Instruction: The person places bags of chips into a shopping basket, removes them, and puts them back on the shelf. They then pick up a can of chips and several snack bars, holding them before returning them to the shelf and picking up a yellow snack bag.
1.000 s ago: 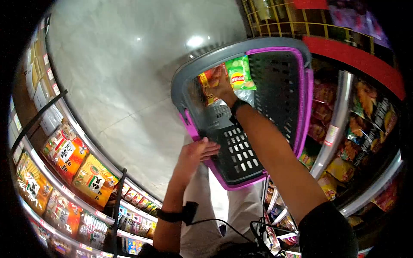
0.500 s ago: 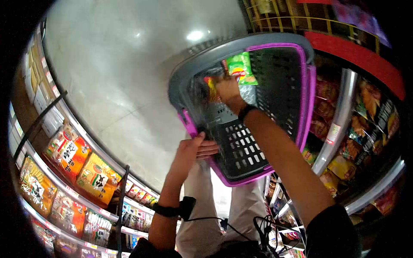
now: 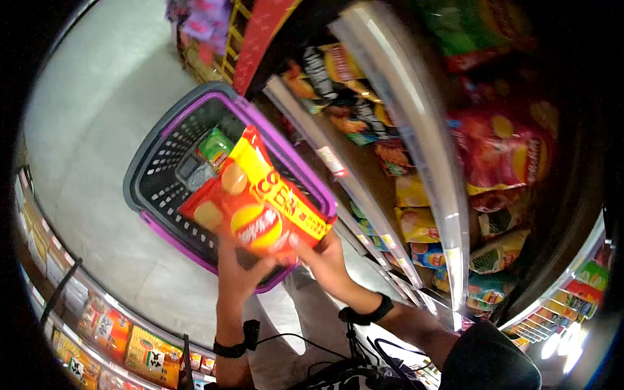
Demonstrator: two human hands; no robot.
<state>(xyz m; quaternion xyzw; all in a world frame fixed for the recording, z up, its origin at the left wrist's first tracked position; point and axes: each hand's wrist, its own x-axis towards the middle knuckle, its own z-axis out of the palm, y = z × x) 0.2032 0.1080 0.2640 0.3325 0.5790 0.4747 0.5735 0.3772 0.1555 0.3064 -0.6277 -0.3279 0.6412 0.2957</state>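
Grips the red-and-yellow bag (image 3: 263, 211) along its lower edge with left hand (image 3: 240, 270) and right hand (image 3: 327, 261). Holds it over the basket (image 3: 134, 179), at twelve o'clock from left hand, ten from right hand.

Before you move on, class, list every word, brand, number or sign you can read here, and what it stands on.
"100", probably, on the red and yellow bag; its remaining characters and round logo are too blurred.
Green bag: too small.
Shelf snack bags and lower-left packs: too blurred.
Price tag: too small.
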